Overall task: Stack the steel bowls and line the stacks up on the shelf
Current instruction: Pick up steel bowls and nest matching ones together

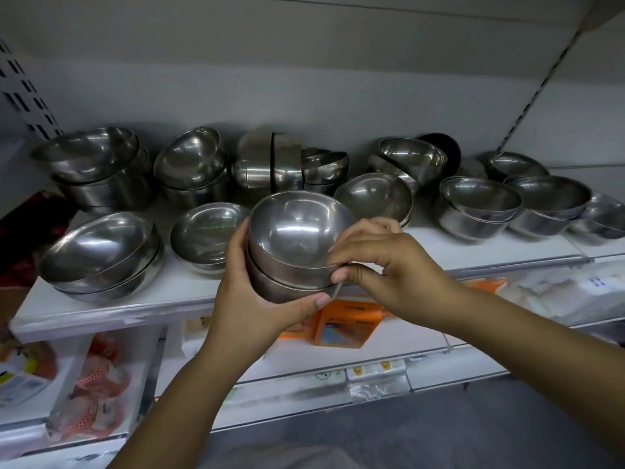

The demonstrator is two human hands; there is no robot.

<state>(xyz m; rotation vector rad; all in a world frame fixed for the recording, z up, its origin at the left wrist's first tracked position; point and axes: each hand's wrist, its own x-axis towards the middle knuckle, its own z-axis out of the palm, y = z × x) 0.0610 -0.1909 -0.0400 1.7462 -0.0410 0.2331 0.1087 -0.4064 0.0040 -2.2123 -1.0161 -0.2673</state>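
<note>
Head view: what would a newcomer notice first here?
First, the two nested bowls at centre, held in front of the shelf by the left hand while the right hand pinches the rim. Behind them, untidy bowl stacks crowd the whole shelf.

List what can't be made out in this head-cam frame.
All head view:
- Held stack: bowl count unclear; left hand and right hand cover its sides.
- Black bowl at the back: mostly hidden behind a tilted steel bowl.
- Rightmost bowls: cut by the frame edge.
- Orange package print: too blurred.
</note>
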